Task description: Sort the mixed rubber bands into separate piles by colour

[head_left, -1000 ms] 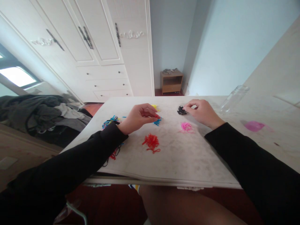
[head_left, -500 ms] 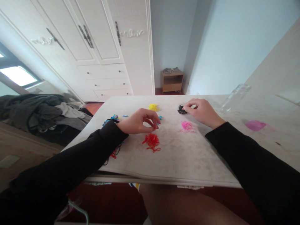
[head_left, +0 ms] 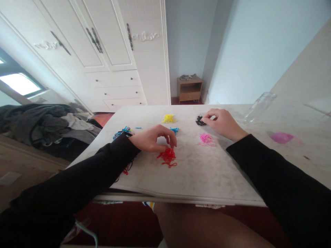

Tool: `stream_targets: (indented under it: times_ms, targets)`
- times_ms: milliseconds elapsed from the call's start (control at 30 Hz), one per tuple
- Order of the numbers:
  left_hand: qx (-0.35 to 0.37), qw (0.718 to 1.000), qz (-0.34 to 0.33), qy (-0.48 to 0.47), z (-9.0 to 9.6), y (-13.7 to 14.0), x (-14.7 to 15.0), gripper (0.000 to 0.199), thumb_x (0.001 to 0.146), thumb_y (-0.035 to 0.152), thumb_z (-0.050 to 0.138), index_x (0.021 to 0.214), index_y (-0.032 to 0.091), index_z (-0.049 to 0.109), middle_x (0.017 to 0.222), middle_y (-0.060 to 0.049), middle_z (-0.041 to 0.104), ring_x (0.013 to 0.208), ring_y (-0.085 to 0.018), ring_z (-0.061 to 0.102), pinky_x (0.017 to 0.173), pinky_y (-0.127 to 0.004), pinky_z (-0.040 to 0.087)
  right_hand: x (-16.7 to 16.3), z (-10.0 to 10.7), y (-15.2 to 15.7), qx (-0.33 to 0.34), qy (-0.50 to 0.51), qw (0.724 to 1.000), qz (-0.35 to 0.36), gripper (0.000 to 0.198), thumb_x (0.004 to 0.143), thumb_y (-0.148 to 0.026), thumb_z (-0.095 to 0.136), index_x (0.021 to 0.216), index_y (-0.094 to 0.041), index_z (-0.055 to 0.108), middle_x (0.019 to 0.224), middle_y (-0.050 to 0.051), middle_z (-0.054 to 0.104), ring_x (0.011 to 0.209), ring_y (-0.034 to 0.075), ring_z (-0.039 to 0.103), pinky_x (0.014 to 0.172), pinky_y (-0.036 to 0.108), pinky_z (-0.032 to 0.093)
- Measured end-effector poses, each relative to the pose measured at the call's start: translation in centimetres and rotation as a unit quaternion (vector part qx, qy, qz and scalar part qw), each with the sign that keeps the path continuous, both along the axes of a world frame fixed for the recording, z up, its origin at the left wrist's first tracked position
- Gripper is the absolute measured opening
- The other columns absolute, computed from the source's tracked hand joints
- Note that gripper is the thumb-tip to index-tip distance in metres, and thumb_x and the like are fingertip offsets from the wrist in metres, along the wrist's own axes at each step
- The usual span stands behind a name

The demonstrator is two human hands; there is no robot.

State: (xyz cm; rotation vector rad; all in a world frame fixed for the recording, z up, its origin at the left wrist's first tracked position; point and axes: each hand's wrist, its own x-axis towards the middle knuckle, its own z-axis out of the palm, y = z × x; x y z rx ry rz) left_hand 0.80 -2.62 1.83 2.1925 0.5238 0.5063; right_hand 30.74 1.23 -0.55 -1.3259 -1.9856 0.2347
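Observation:
My left hand is over the pile of red rubber bands, thumb and fingers apart, the fingertips touching or just above its top. At the far side of the table, my right hand has thumb and forefinger pinched at the edge of the black rubber bands. Pink rubber bands lie in a heap nearer me. A yellow heap and a small blue heap lie beyond my left hand. Mixed bands are partly hidden by my left sleeve.
A clear glass bottle and a pink, balloon-like thing are at the right of the white table. Clothes are heaped off the left side. Beyond stand a white wardrobe and a small wooden cabinet.
My left hand has come down toward me onto the red pile, and its pinched fingers have spread. The blue heap shows more. My right hand has stayed at the black bands.

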Motion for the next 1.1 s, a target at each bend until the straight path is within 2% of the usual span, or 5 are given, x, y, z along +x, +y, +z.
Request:
stream_targets:
  times_ms: [300, 500, 733, 900, 1100]
  targets:
    - [-0.049, 0.999, -0.023, 0.007, -0.3, 0.3, 0.0, 0.032, 0.067, 0.000, 0.057, 0.088, 0.014, 0.077, 0.086, -0.008, 0.078, 0.078, -0.018, 0.073, 0.072, -0.027, 0.060, -0.1, 0.1, -0.1, -0.007, 0.001, 1.000, 0.004, 0.019, 0.082, -0.027, 0.063, 0.070, -0.018, 0.075, 0.084, 0.007, 0.077, 0.073, 0.020, 0.067, 0.074, 0.033, 0.050]
    - [-0.011, 1.000, -0.018, -0.001, -0.4, 0.4, 0.0, 0.025, 0.071, 0.003, 0.060, 0.088, 0.013, 0.076, 0.086, -0.009, 0.078, 0.080, -0.018, 0.073, 0.074, -0.028, 0.059, -0.2, 0.1, -0.2, -0.008, 0.001, 1.000, 0.002, 0.020, 0.082, -0.028, 0.063, 0.070, -0.018, 0.075, 0.084, 0.007, 0.076, 0.073, 0.020, 0.067, 0.075, 0.033, 0.051]
    - [0.023, 0.993, 0.108, -0.029, 1.1, 2.8, -3.2, 0.014, 0.073, 0.014, 0.070, 0.085, 0.017, 0.074, 0.082, -0.007, 0.076, 0.075, -0.017, 0.071, 0.070, -0.029, 0.057, -0.1, 0.0, -0.1, -0.004, -0.003, 1.000, 0.002, 0.019, 0.081, -0.025, 0.062, 0.069, -0.017, 0.074, 0.082, 0.007, 0.076, 0.072, 0.019, 0.066, 0.073, 0.031, 0.049]
    - [0.067, 0.969, 0.223, 0.083, 1.7, 5.9, -8.0, 0.017, 0.075, 0.023, 0.070, 0.089, 0.016, 0.074, 0.081, -0.006, 0.075, 0.074, -0.017, 0.069, 0.071, -0.030, 0.053, -0.2, 0.0, -0.1, -0.004, -0.001, 1.000, 0.008, 0.018, 0.081, -0.024, 0.062, 0.069, -0.017, 0.074, 0.084, 0.007, 0.077, 0.074, 0.019, 0.067, 0.072, 0.031, 0.048]
    - [0.055, 0.940, 0.223, 0.253, 0.8, 8.0, -11.3, 0.024, 0.072, 0.032, 0.071, 0.090, 0.018, 0.077, 0.082, -0.004, 0.076, 0.075, -0.017, 0.068, 0.072, -0.028, 0.048, -0.2, 0.0, -0.1, -0.014, 0.000, 1.000, 0.009, 0.017, 0.081, -0.024, 0.064, 0.069, -0.018, 0.073, 0.083, 0.006, 0.076, 0.072, 0.019, 0.066, 0.072, 0.031, 0.048]
